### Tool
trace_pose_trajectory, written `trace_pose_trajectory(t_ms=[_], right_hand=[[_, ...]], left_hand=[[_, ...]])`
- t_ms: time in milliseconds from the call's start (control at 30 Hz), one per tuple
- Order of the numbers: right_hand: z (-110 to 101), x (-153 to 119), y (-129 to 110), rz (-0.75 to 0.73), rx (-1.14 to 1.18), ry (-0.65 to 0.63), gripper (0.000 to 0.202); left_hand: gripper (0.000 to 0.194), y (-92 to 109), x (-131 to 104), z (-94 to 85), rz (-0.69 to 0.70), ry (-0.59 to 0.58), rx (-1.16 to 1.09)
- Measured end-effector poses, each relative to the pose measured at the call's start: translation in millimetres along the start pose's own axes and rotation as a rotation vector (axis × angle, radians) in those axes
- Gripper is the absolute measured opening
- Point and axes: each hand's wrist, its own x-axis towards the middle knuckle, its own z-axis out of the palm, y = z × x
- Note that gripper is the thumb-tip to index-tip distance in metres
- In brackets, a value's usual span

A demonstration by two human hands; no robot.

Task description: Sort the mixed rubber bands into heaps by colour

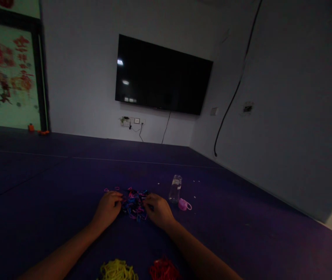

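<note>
A pile of small looped bands, pink, blue and dark, lies on the purple surface between my hands. My left hand is at the pile's left edge, its thumb and fingers pinched together. On the right edge, my right hand has its fingers curled and pinched at the loops. What either hand holds is too small and dark to make out. Two pink loops lie apart, beyond my left hand. Nearer to me are a heap of yellow bands and a heap of red bands, both cut off by the frame's bottom edge.
A clear bottle stands without its lid, right of my right hand. Its pink lid with a loop lies beside it. Small white bits are scattered nearby. A television hangs on the wall, and a black cable hangs at right.
</note>
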Motion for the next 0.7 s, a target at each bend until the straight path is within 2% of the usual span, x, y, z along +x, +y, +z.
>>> trace_pose_trajectory(t_ms=[200, 367, 700], right_hand=[[-0.1, -0.5, -0.5, 0.004, 0.005, 0.003, 0.018], [-0.3, -0.3, -1.0, -0.004, 0.018, 0.011, 0.019], [1.1, -0.8, -1.1, -0.015, 0.022, 0.034, 0.018]], left_hand=[[0.028, 3.4, -0.6, -1.0, 0.023, 0.01, 0.013], [0.03, 3.7, -0.9, 0.1, 0.072, -0.038, 0.017], [0.035, 1.6, -1.0, 0.8, 0.056, -0.028, -0.01]])
